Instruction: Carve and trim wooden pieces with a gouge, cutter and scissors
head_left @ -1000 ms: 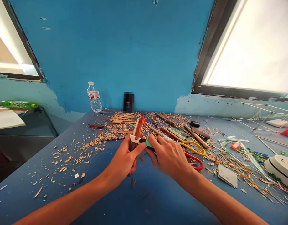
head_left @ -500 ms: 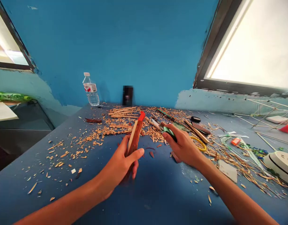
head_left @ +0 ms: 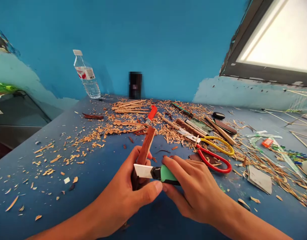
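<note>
My left hand (head_left: 133,190) is closed around a reddish-brown strip of wood (head_left: 146,145), which points up and away from me. Its lower end is hidden in the palm. In my right hand (head_left: 191,186) is a green and black utility knife (head_left: 168,174), held with its wide blade (head_left: 142,171) lying across the wood just above my left thumb. Both hands are over the near middle of the blue table. Scissors with one yellow and one red handle (head_left: 216,160) lie just beyond my right hand. A red-handled tool (head_left: 152,113) rests past the wood's far end.
Wood shavings (head_left: 93,136) are scattered over the table (head_left: 93,176). A water bottle (head_left: 87,80) stands at the back left by the blue wall. Several thin sticks (head_left: 129,108) lie at the back. Wooden pieces (head_left: 220,131), a black oval object (head_left: 218,115) and a grey square sheet (head_left: 260,178) are on the right.
My right hand has come left and nearer with the utility knife, bringing its blade onto the wood. The scissors now show fully. My view has tilted down and shifted.
</note>
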A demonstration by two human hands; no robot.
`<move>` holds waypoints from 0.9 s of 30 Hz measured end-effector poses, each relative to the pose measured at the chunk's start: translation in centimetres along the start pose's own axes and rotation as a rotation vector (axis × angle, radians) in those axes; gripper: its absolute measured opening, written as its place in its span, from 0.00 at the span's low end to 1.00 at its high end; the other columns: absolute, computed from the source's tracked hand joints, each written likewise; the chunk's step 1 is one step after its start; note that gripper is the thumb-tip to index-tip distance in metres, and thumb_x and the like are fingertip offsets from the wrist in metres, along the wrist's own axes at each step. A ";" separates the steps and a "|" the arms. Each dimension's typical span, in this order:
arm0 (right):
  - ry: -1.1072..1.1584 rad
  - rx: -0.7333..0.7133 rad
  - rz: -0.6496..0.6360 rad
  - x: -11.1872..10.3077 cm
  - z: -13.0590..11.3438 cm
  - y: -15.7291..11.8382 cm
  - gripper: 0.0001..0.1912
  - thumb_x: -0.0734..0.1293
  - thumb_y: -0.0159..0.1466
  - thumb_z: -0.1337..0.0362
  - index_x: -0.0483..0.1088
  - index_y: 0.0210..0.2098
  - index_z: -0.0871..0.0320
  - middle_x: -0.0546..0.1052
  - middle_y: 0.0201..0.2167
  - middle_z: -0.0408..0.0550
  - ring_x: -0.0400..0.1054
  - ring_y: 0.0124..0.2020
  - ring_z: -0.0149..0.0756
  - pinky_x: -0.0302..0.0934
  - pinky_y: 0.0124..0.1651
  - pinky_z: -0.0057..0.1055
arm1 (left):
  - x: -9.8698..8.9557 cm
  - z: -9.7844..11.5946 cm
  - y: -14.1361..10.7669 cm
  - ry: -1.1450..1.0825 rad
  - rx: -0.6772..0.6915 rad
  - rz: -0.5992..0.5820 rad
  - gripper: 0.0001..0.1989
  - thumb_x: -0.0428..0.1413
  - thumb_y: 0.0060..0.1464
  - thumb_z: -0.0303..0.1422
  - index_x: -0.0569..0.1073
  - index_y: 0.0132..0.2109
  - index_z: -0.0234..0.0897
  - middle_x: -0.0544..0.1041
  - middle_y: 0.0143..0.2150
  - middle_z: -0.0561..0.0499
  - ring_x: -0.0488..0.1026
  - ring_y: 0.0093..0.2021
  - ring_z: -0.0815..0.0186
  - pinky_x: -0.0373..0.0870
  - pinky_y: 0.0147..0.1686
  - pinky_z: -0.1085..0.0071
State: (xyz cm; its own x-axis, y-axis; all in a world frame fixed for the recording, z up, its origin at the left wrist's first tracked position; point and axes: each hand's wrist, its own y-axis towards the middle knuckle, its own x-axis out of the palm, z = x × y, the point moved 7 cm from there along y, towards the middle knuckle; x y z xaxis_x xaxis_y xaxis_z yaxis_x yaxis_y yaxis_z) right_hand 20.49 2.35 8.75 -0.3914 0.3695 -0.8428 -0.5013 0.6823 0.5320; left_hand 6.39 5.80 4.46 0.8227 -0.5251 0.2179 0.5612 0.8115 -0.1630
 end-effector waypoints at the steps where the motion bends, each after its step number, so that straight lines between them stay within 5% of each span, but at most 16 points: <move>1: -0.009 -0.011 0.001 0.1 -0.1 0.0 0.16 0.54 0.79 0.55 0.64 0.53 0.58 0.77 0.34 0.46 0.69 0.25 0.38 0.56 0.28 0.37 | 0.0 0.1 -0.1 0.021 -0.011 0.022 0.23 0.66 0.59 0.45 0.64 0.52 0.46 0.63 0.33 0.64 0.51 0.15 0.84 0.45 0.13 0.79; 9: -0.092 0.025 -0.021 0.6 -0.5 0.3 0.18 0.51 0.80 0.54 0.65 0.53 0.58 0.77 0.33 0.44 0.70 0.25 0.37 0.56 0.27 0.37 | 0.1 0.3 -0.9 0.087 0.050 0.170 0.21 0.64 0.61 0.51 0.67 0.51 0.45 0.63 0.36 0.58 0.60 0.32 0.71 0.66 0.33 0.80; 18: -0.351 0.123 -0.084 1.8 -0.4 1.0 0.22 0.50 0.79 0.51 0.69 0.51 0.57 0.75 0.31 0.47 0.70 0.22 0.41 0.45 0.26 0.37 | -0.2 -1.3 0.4 0.077 -0.017 0.316 0.21 0.61 0.62 0.54 0.67 0.46 0.44 0.50 0.23 0.65 0.45 0.18 0.75 0.45 0.15 0.78; 23: -0.291 0.537 -0.012 -0.9 8.3 4.6 0.19 0.54 0.77 0.52 0.70 0.49 0.58 0.77 0.32 0.55 0.64 0.23 0.38 0.38 0.29 0.35 | 0.5 -1.4 -0.1 0.086 -0.039 0.362 0.21 0.63 0.60 0.51 0.66 0.46 0.44 0.54 0.23 0.65 0.47 0.17 0.76 0.48 0.14 0.79; 27: -0.106 0.545 -0.012 -2.8 14.0 6.2 0.17 0.57 0.76 0.51 0.69 0.44 0.56 0.75 0.28 0.49 0.63 0.26 0.37 0.45 0.30 0.33 | 0.3 1.3 -0.6 -0.028 0.055 0.285 0.21 0.65 0.59 0.50 0.65 0.44 0.44 0.55 0.23 0.66 0.49 0.17 0.77 0.56 0.16 0.81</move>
State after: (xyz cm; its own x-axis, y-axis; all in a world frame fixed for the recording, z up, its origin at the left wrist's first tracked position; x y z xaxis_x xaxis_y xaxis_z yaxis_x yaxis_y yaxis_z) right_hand 29.32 14.36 13.25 -0.2941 0.4024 -0.8669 -0.0227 0.9038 0.4273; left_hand 6.14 5.46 5.86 0.9432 -0.2673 0.1974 0.3013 0.9384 -0.1690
